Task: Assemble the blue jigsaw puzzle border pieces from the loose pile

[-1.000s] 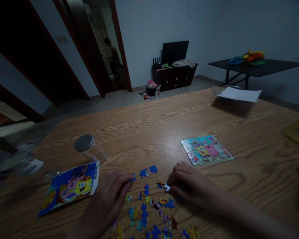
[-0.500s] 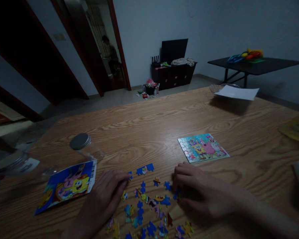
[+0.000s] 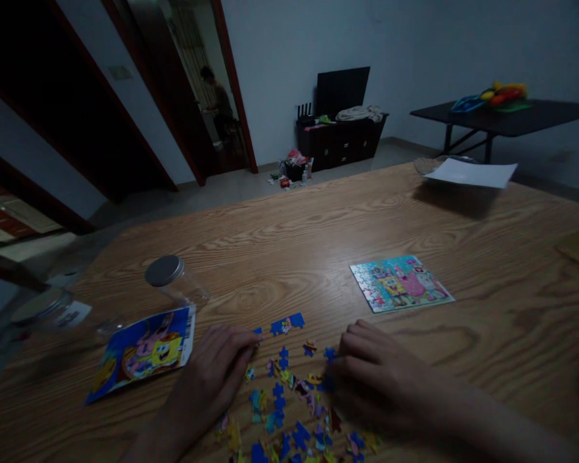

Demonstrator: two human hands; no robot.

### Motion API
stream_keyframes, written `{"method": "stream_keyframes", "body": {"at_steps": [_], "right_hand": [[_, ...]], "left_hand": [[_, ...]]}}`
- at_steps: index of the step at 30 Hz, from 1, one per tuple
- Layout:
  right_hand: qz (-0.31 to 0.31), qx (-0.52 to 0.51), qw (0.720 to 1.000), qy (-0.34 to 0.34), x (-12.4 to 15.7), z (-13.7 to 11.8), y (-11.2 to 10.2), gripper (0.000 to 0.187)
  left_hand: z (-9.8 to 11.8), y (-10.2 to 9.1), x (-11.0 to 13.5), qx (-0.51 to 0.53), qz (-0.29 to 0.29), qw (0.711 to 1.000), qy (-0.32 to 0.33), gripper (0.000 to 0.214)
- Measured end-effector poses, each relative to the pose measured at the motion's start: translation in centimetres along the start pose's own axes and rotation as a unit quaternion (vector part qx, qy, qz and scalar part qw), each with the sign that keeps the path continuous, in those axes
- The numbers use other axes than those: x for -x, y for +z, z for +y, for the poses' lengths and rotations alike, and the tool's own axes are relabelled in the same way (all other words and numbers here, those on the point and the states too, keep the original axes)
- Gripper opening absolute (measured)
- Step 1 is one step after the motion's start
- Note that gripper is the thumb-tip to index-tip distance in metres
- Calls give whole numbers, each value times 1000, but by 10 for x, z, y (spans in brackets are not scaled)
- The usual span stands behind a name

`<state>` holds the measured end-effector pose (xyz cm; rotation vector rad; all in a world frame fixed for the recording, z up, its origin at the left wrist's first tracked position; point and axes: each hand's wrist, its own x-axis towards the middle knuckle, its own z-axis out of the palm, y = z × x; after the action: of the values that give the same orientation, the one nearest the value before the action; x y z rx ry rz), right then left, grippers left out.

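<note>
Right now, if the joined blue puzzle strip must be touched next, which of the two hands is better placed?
Probably the left hand: it is at a blue piece just left of the blue strip. The right hand is farther away, at the right side of the loose pieces.

Two hands; two jars; two cartoon pictures; two tables; over twenty puzzle pieces

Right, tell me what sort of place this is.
Probably a home's living or dining room: a flat black screen stands on a low dark cabinet, and loose jigsaw pieces lie on a large wooden table.
</note>
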<state>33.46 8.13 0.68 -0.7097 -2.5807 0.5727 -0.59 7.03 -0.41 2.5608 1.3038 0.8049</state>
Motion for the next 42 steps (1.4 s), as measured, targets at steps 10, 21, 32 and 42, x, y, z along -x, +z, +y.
{"method": "stream_keyframes", "body": {"at_steps": [10, 21, 32, 42], "right_hand": [[49, 73, 996, -32, -4, -1, 10, 12], [58, 103, 989, -87, -2, -1, 5, 15], [84, 81, 989, -95, -5, -7, 7, 17], [107, 52, 992, -41, 0, 2, -2, 23]], "left_hand": [[3, 0, -2, 6, 5, 1000, 3, 17], [2, 0, -4, 7, 1, 1000, 12, 17], [4, -1, -3, 13, -9, 1000, 7, 18], [5, -2, -4, 22, -9, 1000, 15, 17]]}}
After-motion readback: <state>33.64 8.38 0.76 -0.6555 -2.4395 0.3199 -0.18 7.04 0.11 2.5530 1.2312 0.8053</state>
